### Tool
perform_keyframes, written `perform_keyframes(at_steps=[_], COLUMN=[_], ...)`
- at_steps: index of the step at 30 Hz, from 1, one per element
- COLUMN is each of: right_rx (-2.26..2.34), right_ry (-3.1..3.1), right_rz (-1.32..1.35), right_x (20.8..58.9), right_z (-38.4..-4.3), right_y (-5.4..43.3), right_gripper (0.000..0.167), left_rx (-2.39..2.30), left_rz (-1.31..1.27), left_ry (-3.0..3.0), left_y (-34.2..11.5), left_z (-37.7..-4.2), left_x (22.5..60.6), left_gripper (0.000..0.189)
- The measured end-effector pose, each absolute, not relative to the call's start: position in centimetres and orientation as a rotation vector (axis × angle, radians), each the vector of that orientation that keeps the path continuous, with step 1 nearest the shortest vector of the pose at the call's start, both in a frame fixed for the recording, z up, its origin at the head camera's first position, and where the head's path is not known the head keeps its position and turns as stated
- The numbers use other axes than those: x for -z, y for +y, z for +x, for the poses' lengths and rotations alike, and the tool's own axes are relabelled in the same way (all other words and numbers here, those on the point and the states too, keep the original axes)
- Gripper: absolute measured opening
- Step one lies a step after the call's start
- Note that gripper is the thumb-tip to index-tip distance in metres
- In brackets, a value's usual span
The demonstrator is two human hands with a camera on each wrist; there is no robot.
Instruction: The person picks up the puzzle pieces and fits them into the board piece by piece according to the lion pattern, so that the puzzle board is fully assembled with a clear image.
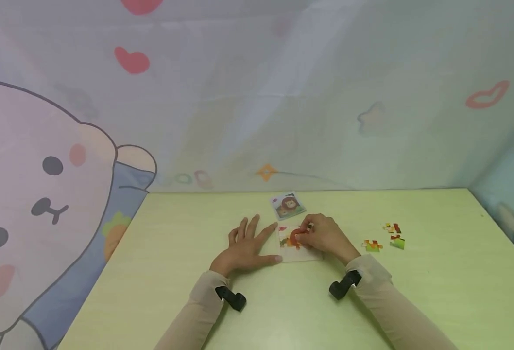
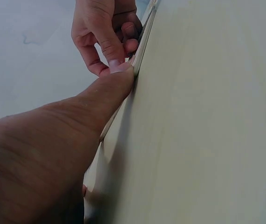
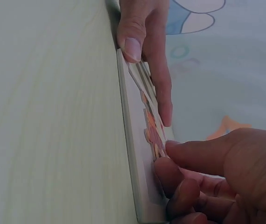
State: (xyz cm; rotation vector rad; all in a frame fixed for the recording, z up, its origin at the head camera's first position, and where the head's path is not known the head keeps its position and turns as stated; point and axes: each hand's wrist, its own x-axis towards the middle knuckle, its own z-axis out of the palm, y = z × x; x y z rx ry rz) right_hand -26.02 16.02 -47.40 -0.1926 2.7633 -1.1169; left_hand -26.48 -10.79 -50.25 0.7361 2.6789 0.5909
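Note:
A white-framed puzzle board point(image 1: 298, 255) lies flat on the table between the two hands, with several joined picture pieces point(image 1: 288, 238) in its left part. With fingers spread, my left hand point(image 1: 245, 251) rests at the board's left side; its thumb point(image 3: 133, 49) touches the board's near corner in the right wrist view. My right hand point(image 1: 326, 236) is over the board's right part. Its thumb and index finger pinch a reddish-brown puzzle piece point(image 1: 298, 237) against the assembled picture; the fingertips hide part of it.
A lion picture card point(image 1: 288, 206) lies just behind the board. To the right of my right hand lie loose puzzle pieces point(image 1: 372, 246), some close together point(image 1: 398, 242). A printed cloth backdrop point(image 1: 257, 97) rises behind the pale table point(image 1: 152, 291).

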Motion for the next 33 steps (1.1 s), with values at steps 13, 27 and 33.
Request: perform_keyframes(at_steps=[13, 27, 33], right_rx=[1.225, 1.037, 0.952], right_ry=[2.712, 2.616, 2.608], right_rz=[-0.211, -0.306, -0.376], right_x=[46.0, 45.3, 45.5], right_z=[-25.6, -24.6, -24.1], right_y=[20.8, 25.3, 25.4], right_gripper=[0.022, 0.033, 0.035], left_rx=[-0.571, -0.595, -0.562], left_rz=[0.744, 0.746, 0.731], left_ry=[2.695, 2.685, 2.702], left_y=[-10.8, -11.0, -11.0], left_z=[-26.5, -26.3, -26.7], left_x=[50.2, 50.1, 50.8], left_gripper=[0.093, 0.094, 0.093])
